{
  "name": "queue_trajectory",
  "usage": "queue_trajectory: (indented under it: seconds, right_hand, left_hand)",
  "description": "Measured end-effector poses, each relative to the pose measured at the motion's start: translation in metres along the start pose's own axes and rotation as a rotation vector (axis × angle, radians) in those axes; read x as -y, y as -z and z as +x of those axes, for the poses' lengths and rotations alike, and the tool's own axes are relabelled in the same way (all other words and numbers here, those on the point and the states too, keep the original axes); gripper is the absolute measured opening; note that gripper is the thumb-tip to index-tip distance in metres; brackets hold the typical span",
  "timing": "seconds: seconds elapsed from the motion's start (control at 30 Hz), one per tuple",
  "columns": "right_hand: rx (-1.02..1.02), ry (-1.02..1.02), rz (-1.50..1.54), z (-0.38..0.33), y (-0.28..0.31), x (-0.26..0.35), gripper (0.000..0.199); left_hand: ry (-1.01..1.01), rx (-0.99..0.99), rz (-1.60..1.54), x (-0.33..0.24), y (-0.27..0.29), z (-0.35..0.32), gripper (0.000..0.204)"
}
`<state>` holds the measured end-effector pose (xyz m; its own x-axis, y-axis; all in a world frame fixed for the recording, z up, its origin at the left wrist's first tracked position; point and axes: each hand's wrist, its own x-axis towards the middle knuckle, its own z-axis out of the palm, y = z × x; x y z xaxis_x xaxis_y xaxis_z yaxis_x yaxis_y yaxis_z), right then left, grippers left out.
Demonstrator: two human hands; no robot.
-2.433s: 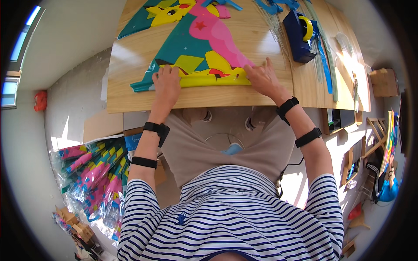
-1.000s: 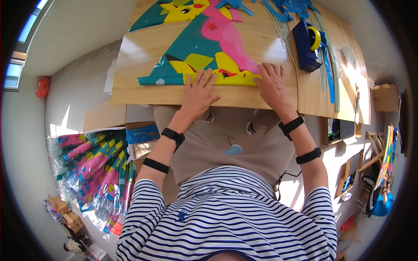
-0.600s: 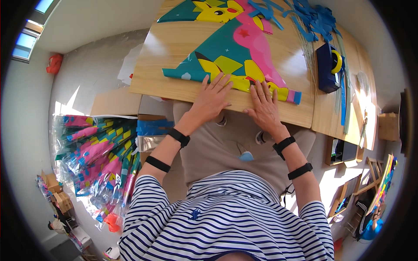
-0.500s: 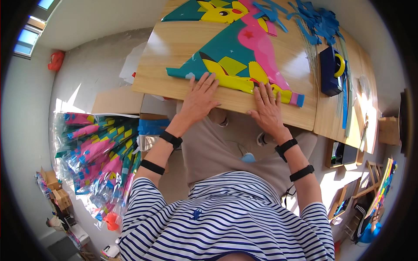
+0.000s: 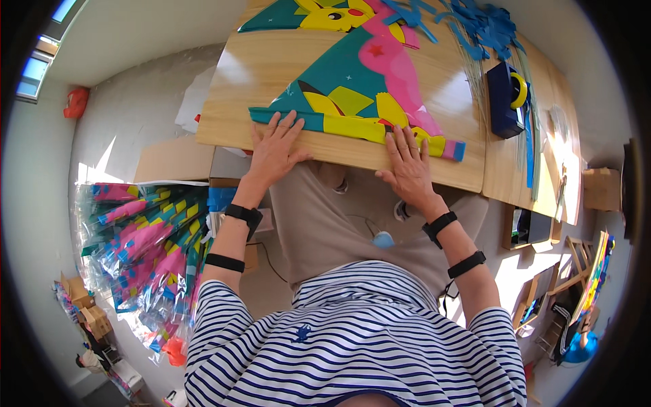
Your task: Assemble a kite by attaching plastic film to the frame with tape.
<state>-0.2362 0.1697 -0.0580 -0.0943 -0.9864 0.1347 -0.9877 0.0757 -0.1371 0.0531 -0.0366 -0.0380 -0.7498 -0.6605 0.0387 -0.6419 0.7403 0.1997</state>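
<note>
A thin plastic sheet point(image 5: 339, 71), printed in teal, pink and yellow with a cartoon figure, lies on the wooden table. Its near edge is turned over into a long narrow band point(image 5: 352, 129) by the table's front edge, with a blue piece point(image 5: 460, 151) at the right end. My left hand point(image 5: 272, 152) rests flat with fingers spread, fingertips on the teal left part of the band. Fingers outstretched, my right hand point(image 5: 410, 169) presses on the yellow part near the right end. Neither hand grips anything.
A similar printed sheet point(image 5: 268, 19) lies farther back. At the right are a navy tape dispenser point(image 5: 502, 115), thin rods point(image 5: 475, 81) and a heap of blue strips point(image 5: 491, 34). Rolled sheets in clear plastic point(image 5: 146, 237) stand at the left beside a cardboard box point(image 5: 169, 159).
My left hand has slid left along the band toward its left end. My right hand stays on the right part. The whole view has shifted slightly.
</note>
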Motion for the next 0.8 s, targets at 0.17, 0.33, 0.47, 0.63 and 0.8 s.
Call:
queue_trajectory:
  seconds: [0.17,0.33,0.47,0.63,0.8]
  right_hand:
    - [0.028,-0.016,0.051,-0.015,0.007,0.013,0.093]
    - [0.035,-0.039,0.058,-0.013,0.009,0.015,0.094]
    - [0.011,-0.041,0.096,-0.013,0.009,0.016,0.095]
    - [-0.032,-0.044,0.106,-0.016,0.004,0.015,0.097]
    - [-0.037,-0.051,0.133,-0.018,0.005,0.014,0.099]
  left_hand:
    - [-0.005,0.019,0.002,-0.001,0.004,-0.017,0.083]
    - [-0.022,-0.057,0.030,-0.007,0.001,-0.006,0.084]
    - [-0.004,-0.027,0.006,-0.009,-0.004,-0.001,0.087]
    - [0.000,-0.009,0.050,-0.011,-0.002,-0.002,0.089]
    - [-0.191,-0.085,-0.006,-0.057,0.006,0.004,0.095]
